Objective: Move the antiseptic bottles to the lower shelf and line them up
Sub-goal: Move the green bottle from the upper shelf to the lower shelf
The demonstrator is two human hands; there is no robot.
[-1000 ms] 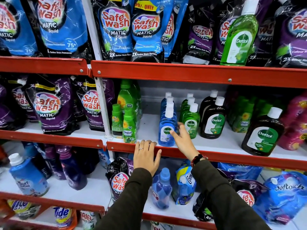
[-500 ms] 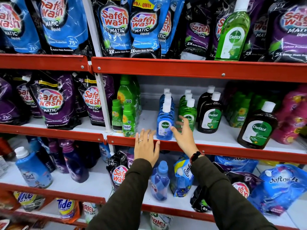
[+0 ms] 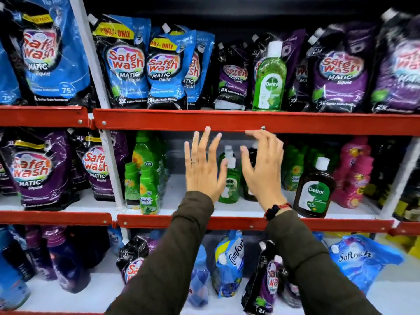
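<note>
Between the two raised hands, green bottles (image 3: 230,185) are standing in a row on the lower shelf (image 3: 241,211). Left hand (image 3: 203,170) and right hand (image 3: 261,169) are both spreading wide, gripping nothing. Up and right of them, a tall green bottle (image 3: 269,80) is waiting on the upper shelf (image 3: 227,121), wedged among soft pouches (image 3: 231,78). It is probably rigid, smooth, liquid-heavy; grasping mid-body seems best. Right of the right hand, a brown bottle (image 3: 314,189) is standing apart.

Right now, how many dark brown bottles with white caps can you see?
1 for sure: the dark brown plastic Dettol bottle with a white cap stands alone on the middle shelf, right of both hands. The right hand hides a dark bottle, so there may be more.
</note>
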